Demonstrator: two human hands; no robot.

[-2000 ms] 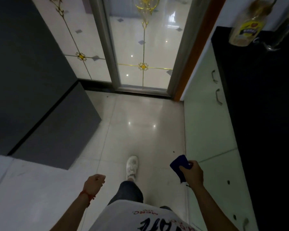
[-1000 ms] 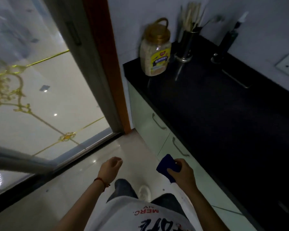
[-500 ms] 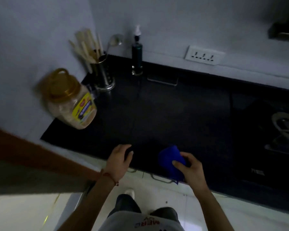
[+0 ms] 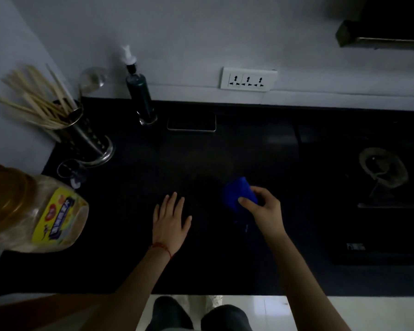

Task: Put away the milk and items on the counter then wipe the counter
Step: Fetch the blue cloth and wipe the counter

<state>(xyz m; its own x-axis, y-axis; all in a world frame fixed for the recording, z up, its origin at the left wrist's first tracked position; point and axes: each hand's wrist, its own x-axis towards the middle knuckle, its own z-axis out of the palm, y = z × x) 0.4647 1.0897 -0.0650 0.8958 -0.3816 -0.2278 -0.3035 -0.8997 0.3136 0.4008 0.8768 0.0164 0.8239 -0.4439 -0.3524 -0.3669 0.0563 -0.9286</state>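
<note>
On the black counter, in the one head view you have, your right hand pinches a bunched blue cloth between thumb and curled fingers, right of your left hand, which lies flat with its fingers straight and spread, palm down on the stone and gripping nothing. That cloth looks soft and light, so it should crumple and slide under you; judge it best held with the palm pressed over the wad rather than by one corner, or it may trail and fold. Well left of the cloth, at the counter's corner, stands a big plastic jar with an amber lid; it looks bulky and probably heavy, so take it round the body if it has to move. Behind the cloth toward the wall stand a pump bottle and, further left, a steel utensil holder, top-heavy with wooden sticks. No milk shows.
</note>
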